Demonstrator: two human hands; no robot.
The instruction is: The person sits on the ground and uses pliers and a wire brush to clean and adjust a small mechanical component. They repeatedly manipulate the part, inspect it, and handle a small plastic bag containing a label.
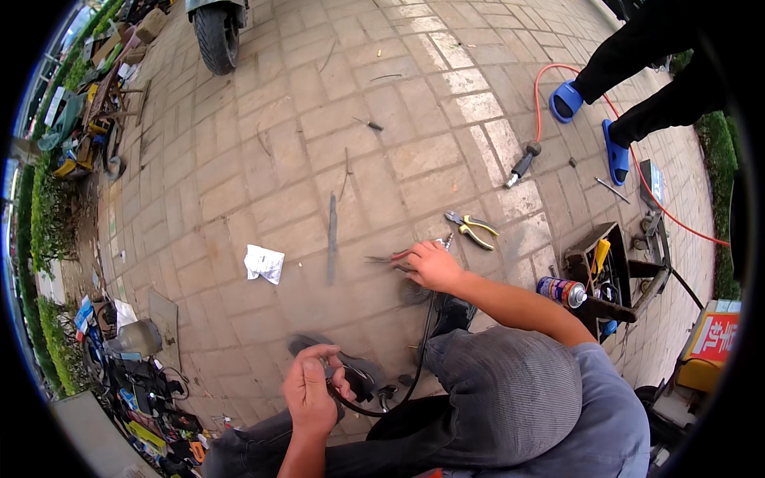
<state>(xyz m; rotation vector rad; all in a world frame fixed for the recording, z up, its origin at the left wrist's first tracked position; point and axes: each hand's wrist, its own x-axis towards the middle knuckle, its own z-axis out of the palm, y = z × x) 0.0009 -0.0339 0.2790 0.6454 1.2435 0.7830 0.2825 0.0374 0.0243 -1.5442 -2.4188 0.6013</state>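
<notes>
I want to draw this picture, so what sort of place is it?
Outdoors, perhaps a roadside repair spot. You can see brick paving, a scooter or motorbike wheel at the top, and yellow-handled pliers lying out.

Your left hand (312, 394) is partly curled, the left forearm (305, 454) directly below; ahead and right of it, your right hand (433, 265) grips palm-down, the right forearm (518, 307) slanting back rightward.

Paving (199, 195), hedges (717, 151), toolbox (588, 242) show an outdoor workshop.
</notes>
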